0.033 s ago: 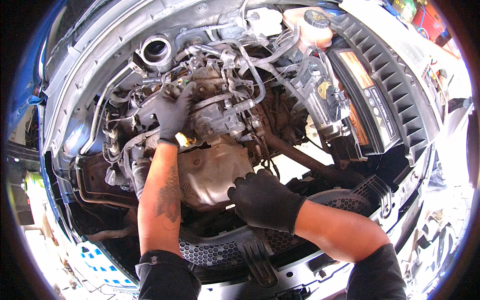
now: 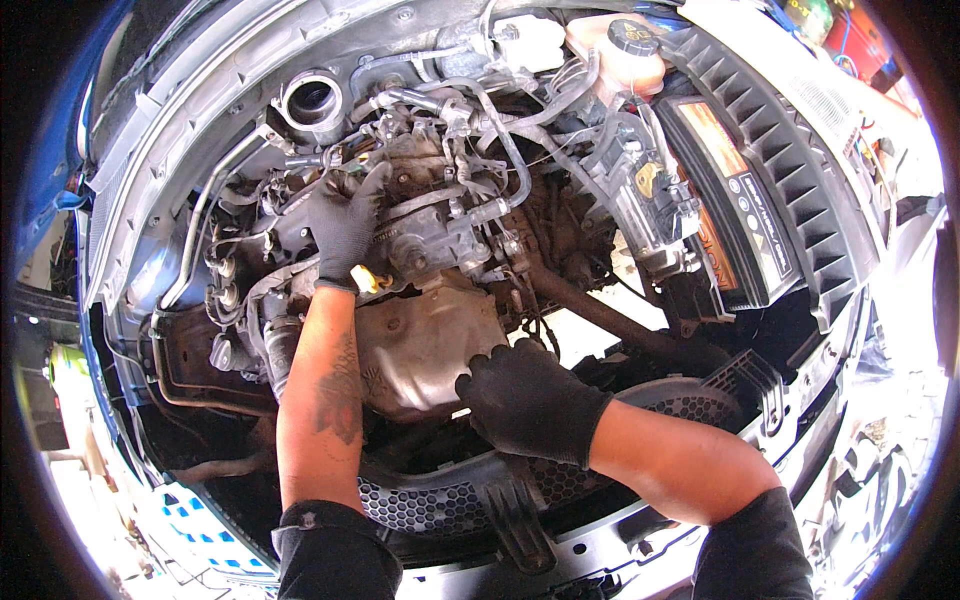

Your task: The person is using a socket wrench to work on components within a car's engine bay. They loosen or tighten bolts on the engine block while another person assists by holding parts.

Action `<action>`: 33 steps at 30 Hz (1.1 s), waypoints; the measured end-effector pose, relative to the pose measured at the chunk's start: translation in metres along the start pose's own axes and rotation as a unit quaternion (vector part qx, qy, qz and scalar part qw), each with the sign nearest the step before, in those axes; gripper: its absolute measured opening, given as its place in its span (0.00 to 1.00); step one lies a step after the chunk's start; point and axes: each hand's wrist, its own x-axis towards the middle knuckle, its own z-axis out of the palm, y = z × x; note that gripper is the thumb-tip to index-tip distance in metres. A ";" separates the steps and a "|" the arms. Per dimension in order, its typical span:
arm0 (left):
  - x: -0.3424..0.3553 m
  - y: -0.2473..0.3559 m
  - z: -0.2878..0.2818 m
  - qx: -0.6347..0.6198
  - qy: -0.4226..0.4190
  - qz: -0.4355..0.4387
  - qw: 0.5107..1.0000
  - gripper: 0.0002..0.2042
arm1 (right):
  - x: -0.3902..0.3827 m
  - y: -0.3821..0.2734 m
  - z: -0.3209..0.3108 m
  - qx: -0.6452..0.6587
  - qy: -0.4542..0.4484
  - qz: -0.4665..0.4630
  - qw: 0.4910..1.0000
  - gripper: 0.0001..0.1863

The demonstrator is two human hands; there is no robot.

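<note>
My left hand [image 2: 346,232], in a black glove, rests on top of the engine [image 2: 420,240]. Its thumb and fingers are apart and reach among the hoses and fittings at the back; the tips are partly hidden. Beside that wrist sits a yellow plastic piece [image 2: 372,280]. In front of the engine, my right hand [image 2: 535,402], also gloved in black, is closed in a fist at the right edge of the metal heat shield [image 2: 430,345]. Whatever it holds, if anything, is hidden by the curled fingers.
A battery [image 2: 745,200] stands at the right, with a coolant reservoir [image 2: 628,62] behind it. An open round intake pipe [image 2: 313,100] faces up at the back left. The fan shroud [image 2: 430,505] and front crossmember [image 2: 620,550] lie below my forearms. A thick pipe [image 2: 600,312] runs right.
The fingertips of my left hand have shifted slightly among the hoses. My right hand has not visibly moved.
</note>
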 end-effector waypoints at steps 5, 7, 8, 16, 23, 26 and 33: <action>-0.002 0.008 0.006 -0.065 -0.062 0.050 0.995 0.12 | 0.001 0.001 0.000 -0.002 -0.018 0.011 1.000 0.10; -0.001 0.000 0.001 -0.014 -0.081 0.027 0.996 0.10 | 0.002 -0.001 -0.001 0.001 -0.030 0.011 0.999 0.10; 0.001 -0.003 -0.001 0.025 -0.079 -0.003 0.997 0.09 | 0.001 -0.001 -0.001 0.000 -0.020 0.007 1.000 0.10; 0.000 0.005 -0.002 0.064 -0.102 0.071 0.990 0.07 | 0.001 -0.001 -0.002 -0.016 -0.018 0.005 1.000 0.10; -0.005 0.003 0.012 -0.089 -0.049 0.006 0.995 0.09 | 0.001 0.001 -0.001 -0.014 -0.027 0.008 0.999 0.10; -0.004 -0.006 0.004 -0.027 -0.075 0.031 0.996 0.10 | 0.002 0.000 -0.002 -0.010 -0.036 0.008 0.999 0.10; -0.006 0.010 0.008 -0.118 -0.046 0.002 0.992 0.10 | 0.002 0.000 0.000 -0.012 -0.033 0.010 0.999 0.10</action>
